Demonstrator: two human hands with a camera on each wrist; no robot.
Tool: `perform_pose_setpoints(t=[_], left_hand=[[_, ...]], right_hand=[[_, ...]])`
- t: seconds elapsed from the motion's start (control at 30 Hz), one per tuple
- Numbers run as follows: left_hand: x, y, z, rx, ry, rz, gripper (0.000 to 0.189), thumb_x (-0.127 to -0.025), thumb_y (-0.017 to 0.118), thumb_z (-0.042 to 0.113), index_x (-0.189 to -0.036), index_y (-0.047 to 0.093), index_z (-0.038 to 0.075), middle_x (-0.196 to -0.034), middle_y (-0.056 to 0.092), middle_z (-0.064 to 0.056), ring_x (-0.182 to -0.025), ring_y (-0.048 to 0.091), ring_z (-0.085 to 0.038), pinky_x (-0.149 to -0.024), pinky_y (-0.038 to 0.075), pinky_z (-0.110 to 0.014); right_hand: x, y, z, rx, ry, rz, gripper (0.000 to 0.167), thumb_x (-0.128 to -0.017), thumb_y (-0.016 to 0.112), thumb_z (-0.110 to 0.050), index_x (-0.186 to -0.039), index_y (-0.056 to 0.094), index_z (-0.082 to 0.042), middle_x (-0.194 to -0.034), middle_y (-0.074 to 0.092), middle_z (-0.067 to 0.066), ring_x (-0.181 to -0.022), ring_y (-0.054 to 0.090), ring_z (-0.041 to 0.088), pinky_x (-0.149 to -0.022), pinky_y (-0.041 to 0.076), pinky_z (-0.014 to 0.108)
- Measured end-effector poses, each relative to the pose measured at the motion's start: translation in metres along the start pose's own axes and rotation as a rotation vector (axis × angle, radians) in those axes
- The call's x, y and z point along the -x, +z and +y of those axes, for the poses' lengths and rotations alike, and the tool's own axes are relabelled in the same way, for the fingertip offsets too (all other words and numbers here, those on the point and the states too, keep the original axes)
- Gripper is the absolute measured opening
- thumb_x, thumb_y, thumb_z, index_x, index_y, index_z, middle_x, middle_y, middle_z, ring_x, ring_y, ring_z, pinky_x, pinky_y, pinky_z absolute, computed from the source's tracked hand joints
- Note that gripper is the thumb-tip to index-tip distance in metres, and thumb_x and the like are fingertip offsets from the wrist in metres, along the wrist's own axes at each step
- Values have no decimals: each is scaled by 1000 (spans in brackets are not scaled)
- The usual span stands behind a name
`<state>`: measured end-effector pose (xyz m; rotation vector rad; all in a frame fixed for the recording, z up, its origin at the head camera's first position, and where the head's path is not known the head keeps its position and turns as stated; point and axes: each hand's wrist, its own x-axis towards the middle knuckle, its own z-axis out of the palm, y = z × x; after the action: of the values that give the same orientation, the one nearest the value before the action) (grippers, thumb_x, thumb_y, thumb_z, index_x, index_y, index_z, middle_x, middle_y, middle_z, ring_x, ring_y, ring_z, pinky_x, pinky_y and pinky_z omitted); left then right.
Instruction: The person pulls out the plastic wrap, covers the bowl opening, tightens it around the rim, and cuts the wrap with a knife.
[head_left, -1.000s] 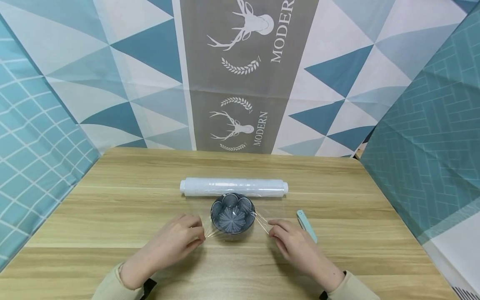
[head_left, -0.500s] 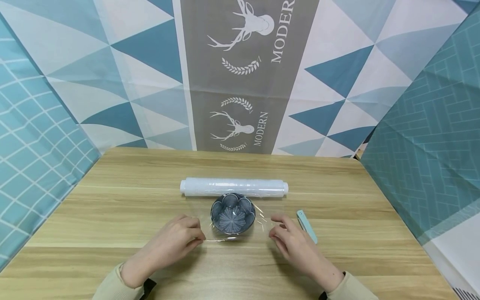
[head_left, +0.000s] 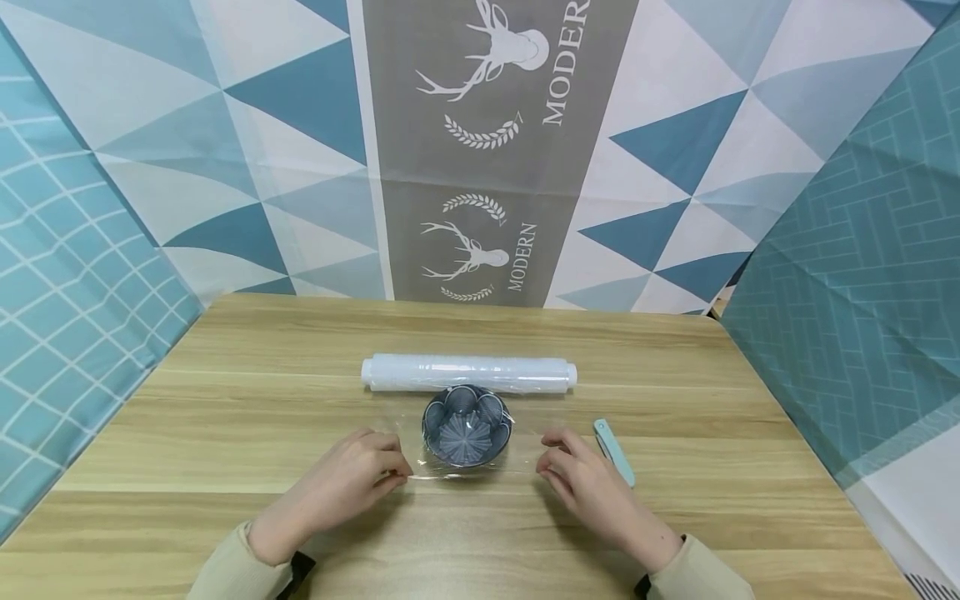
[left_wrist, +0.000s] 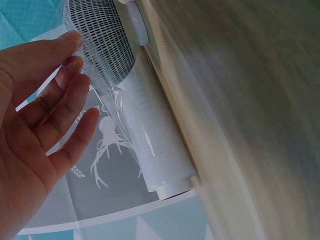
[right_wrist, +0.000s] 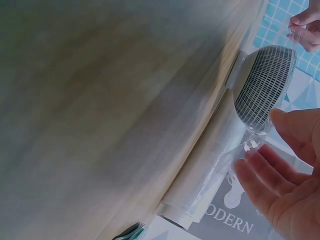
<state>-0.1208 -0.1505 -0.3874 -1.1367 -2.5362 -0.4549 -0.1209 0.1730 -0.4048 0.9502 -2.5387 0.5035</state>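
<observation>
A dark blue bowl (head_left: 465, 446) with a ribbed centre and petal-like inner sides stands mid-table under clear plastic wrap (head_left: 517, 457). My left hand (head_left: 366, 468) pinches the near-left corner of the wrap between thumb and fingertips. On the other side, my right hand (head_left: 581, 477) holds the near-right corner; in the right wrist view its lower fingers (right_wrist: 267, 175) spread away from the thumb. The wrap runs back over the bowl to the wrap roll (head_left: 468, 373) lying behind it. A fine grid pattern covers the bowl's outside (left_wrist: 102, 42).
A pale teal folding cutter (head_left: 613, 452) lies just beyond the right hand. The wooden table (head_left: 262, 400) ends at a patterned cloth backdrop (head_left: 465, 150). Blue tiled sheets (head_left: 82, 242) hang at both sides.
The gathered creases at both sides of the bowl have smoothed out, and the wrap's near edge now runs straighter between the hands. The hands have barely moved; the bowl and roll stay put.
</observation>
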Motion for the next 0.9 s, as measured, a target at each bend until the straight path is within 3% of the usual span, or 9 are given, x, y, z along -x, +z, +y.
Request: perform_pose_setpoints(t=[0.33, 0.53, 0.77, 0.9], left_hand=[[-4, 0, -7, 118, -76, -68, 8, -71, 73, 12, -77, 71, 16, -74, 56, 12, -65, 50, 1, -63, 45, -20], [-6, 2, -12, 154, -124, -76, 8, -73, 72, 12, -79, 71, 16, -77, 61, 10, -68, 55, 0, -65, 50, -20], [-6, 6, -16, 119, -159, -53, 10, -73, 72, 11, -81, 68, 16, -79, 61, 10, -70, 56, -2, -65, 50, -20], [-8, 7, -16, 125, -182, -24, 13, -74, 71, 10, -82, 62, 14, -78, 60, 9, -69, 55, -2, -63, 49, -19]], right_hand=[[-6, 1, 4, -35, 60, -94, 6, -79, 68, -13, -81, 64, -18, -108, 57, 5, -96, 59, 16, -79, 51, 27], [-10, 3, 8, 22, 27, -58, 7, -77, 70, -16, -79, 64, -18, -103, 59, 3, -87, 60, 16, -74, 52, 30], [-16, 5, 15, 100, -66, 10, 8, -76, 71, -17, -78, 64, -20, -87, 58, -6, -75, 58, 9, -66, 49, 28], [-20, 4, 16, 93, -63, -1, 8, -76, 69, -13, -80, 65, -18, -81, 58, -9, -72, 57, 7, -64, 49, 24]])
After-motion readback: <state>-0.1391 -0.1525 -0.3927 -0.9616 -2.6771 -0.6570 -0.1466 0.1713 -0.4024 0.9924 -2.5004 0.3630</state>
